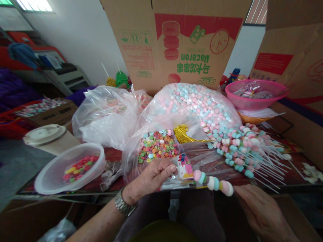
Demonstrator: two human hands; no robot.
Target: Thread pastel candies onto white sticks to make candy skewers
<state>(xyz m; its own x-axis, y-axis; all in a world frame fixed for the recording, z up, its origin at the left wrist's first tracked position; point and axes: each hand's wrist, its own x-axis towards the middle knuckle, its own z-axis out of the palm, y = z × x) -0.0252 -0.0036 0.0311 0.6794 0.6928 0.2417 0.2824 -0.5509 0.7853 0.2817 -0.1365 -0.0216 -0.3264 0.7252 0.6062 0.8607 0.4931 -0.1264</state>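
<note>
My left hand (157,173), with a metal watch on its wrist, pinches a small printed plastic bag (186,169) between thumb and fingers. At the bag's right edge is the tip of a candy skewer (214,184) threaded with pink, white and blue marshmallows and coloured rings. My right hand (262,210) is closed at the skewer's other end; the stick itself is hidden by the fingers. Whether the skewer's tip is inside the bag or just beside it, I cannot tell. Behind my left hand, ring candies (158,146) lie in an open clear bag.
Finished skewers (242,151) are piled at the right, near a pink basket (254,95). A big bag of marshmallows (202,104), gold twist ties (184,133) and a cardboard box (141,37) stand behind. At the left are a plastic bowl (49,176) and a lidded cup (50,139).
</note>
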